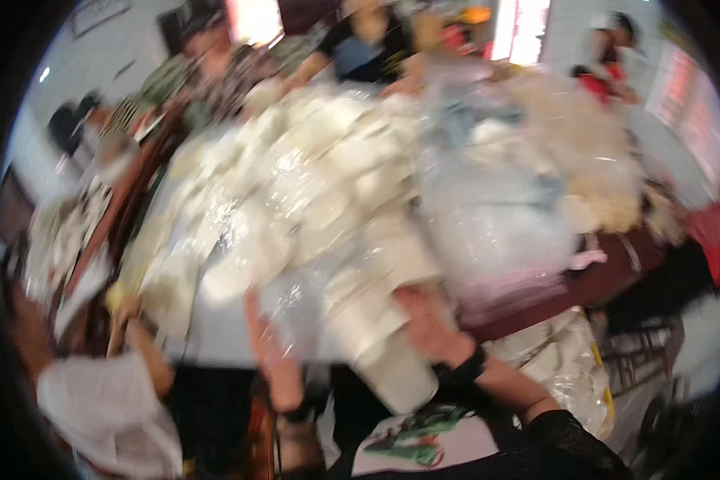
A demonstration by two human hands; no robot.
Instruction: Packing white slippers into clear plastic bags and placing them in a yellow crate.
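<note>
The picture is smeared by motion. A strip of overlapping cream-coloured soft pieces [368,320] runs from the table down toward my body; their exact kind is too blurred to make out. At the right side of this strip, my right hand [436,324] touches it or lies close against it, its fingers smeared and partly hidden. My left hand [272,352] reaches up at the table's near edge with stretched fingers, against shiny clear plastic [292,308]. Beyond both hands spreads a large heap of cream pieces [312,176], some under clear plastic.
Clear bags [488,216] with whitish, bluish and pink contents stand on the dark red table [616,260] at right. A person in white [108,408] works at near left, hands on the table. Other people [368,48] sit or stand around the far side. A plastic-covered bundle [564,364] is at lower right.
</note>
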